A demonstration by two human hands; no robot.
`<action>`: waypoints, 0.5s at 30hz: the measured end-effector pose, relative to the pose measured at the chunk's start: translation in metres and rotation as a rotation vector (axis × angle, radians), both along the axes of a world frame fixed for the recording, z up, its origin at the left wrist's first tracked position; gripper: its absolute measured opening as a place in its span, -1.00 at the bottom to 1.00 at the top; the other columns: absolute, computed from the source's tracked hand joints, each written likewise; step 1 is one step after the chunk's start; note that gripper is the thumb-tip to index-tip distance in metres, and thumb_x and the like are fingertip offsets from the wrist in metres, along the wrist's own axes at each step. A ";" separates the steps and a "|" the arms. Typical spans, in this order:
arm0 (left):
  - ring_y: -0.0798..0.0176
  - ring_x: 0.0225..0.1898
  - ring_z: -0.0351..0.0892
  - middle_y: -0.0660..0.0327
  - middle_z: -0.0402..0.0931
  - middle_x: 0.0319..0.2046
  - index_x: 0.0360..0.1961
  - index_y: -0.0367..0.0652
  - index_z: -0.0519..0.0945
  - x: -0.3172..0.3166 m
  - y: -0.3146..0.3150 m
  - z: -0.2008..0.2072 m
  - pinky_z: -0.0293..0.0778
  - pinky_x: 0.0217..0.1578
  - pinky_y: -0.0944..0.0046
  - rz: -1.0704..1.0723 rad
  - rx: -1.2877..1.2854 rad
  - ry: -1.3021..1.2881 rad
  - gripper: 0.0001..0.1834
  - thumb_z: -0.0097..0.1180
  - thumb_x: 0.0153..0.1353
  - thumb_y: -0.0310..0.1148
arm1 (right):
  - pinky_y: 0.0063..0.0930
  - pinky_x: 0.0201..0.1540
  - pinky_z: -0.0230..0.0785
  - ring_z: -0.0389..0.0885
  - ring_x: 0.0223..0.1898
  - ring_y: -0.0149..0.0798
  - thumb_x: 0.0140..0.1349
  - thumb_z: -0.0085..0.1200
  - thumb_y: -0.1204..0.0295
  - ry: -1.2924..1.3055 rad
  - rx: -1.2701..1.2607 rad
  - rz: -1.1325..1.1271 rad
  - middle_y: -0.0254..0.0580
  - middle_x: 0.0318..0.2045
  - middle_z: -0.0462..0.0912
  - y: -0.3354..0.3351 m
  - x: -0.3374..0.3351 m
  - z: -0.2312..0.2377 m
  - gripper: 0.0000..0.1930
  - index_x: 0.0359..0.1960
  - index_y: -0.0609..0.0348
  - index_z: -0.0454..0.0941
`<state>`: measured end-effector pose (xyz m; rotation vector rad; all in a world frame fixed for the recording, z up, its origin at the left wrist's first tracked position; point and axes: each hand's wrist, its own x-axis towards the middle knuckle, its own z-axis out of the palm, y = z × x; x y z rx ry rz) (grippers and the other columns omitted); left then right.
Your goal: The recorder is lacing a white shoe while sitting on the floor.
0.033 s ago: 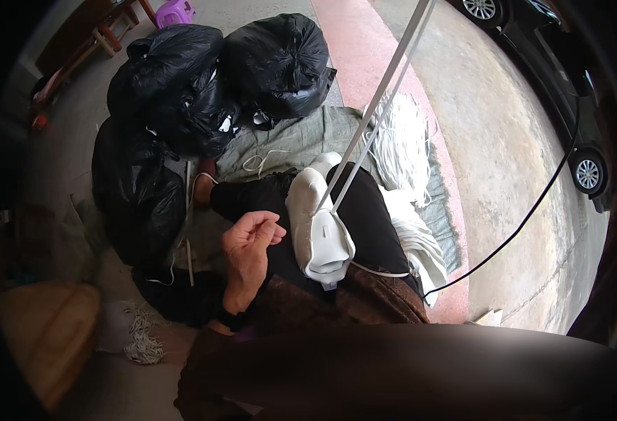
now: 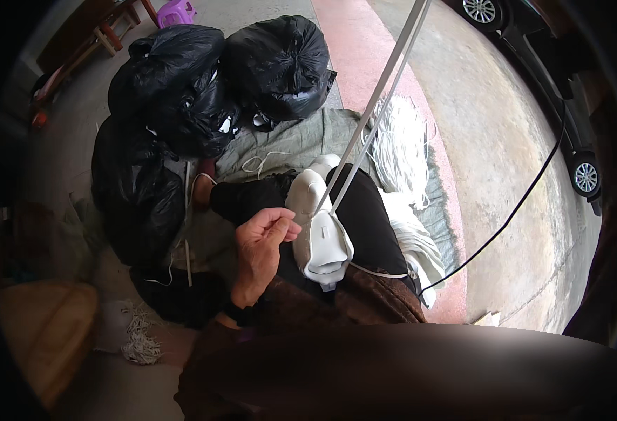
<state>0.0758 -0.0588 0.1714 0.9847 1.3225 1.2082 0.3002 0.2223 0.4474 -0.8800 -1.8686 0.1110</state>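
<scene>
A white shoe upper (image 2: 320,235) lies on the person's lap, its long axis running up-down in the view, opening toward the person. The left hand (image 2: 261,250) touches its left edge, fingers (image 2: 280,226) pressed together. Two taut white cords (image 2: 382,98) rise from it toward the upper right.

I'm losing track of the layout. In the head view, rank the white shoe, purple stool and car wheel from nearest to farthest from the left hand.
1. White shoe, just right of the left hand, on the lap.
2. Purple stool, far up at the top edge.
3. Car wheel, far right.
</scene>
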 end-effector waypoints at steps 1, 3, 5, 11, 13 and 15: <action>0.34 -0.23 0.66 0.09 0.69 -0.24 -0.06 -0.39 0.62 0.016 0.014 -0.002 0.57 -0.13 0.35 -0.067 -0.036 -0.055 -0.79 0.07 0.37 -0.49 | -0.22 -0.27 0.66 0.73 -0.34 -0.05 0.39 0.00 0.35 0.022 -0.008 -0.005 0.10 -0.39 0.68 -0.002 0.003 0.006 -0.73 -0.26 0.38 0.56; 0.14 0.03 0.62 -0.04 0.63 -0.03 0.29 -0.41 0.34 0.051 0.039 -0.006 0.37 0.24 0.16 -0.200 0.162 -0.020 -0.49 0.09 0.37 -0.46 | -0.23 -0.26 0.69 0.74 -0.33 -0.08 0.44 -0.05 0.31 0.080 -0.076 0.029 0.09 -0.36 0.69 -0.002 0.020 0.009 -0.68 -0.24 0.40 0.56; 0.15 -0.17 0.62 0.02 0.62 -0.23 0.34 -0.39 0.26 0.061 0.049 -0.005 0.40 0.07 0.16 -0.368 0.127 -0.333 -0.43 0.10 0.39 -0.37 | -0.20 -0.09 0.65 0.71 -0.18 -0.07 0.47 -0.05 0.20 0.194 -0.235 0.203 0.11 -0.21 0.66 0.007 0.061 0.001 -0.59 -0.12 0.44 0.53; 0.52 -0.64 0.04 0.45 0.07 -0.64 0.16 -0.20 0.48 -0.139 -0.007 0.023 0.06 -0.61 0.44 0.272 0.276 -0.799 -0.69 -0.15 0.51 -0.37 | -0.75 -0.52 0.11 0.24 -0.54 -0.62 0.52 -0.09 0.23 0.694 -0.637 -0.068 -0.48 -0.45 0.38 -0.015 0.239 -0.096 -0.63 0.12 0.29 0.48; 0.54 -0.62 0.11 0.41 0.19 -0.57 0.20 -0.14 0.46 -0.192 -0.041 0.015 0.05 -0.64 0.49 0.733 0.279 -0.521 -0.68 -0.16 0.51 -0.38 | -0.61 -0.57 0.02 0.15 -0.58 -0.61 0.47 0.00 0.14 0.353 -0.584 -0.512 -0.55 -0.58 0.33 -0.063 0.248 -0.170 -0.64 -0.13 0.20 0.67; 0.56 -0.61 0.13 0.38 0.28 -0.51 0.20 -0.14 0.47 -0.195 -0.056 -0.006 0.04 -0.65 0.52 0.864 0.203 -0.320 -0.69 -0.10 0.49 -0.38 | -0.62 -0.43 0.20 0.36 -0.47 -0.57 0.40 0.05 0.24 0.154 -0.678 -0.532 -0.47 -0.55 0.46 -0.115 0.210 -0.243 -0.69 -0.25 0.27 0.65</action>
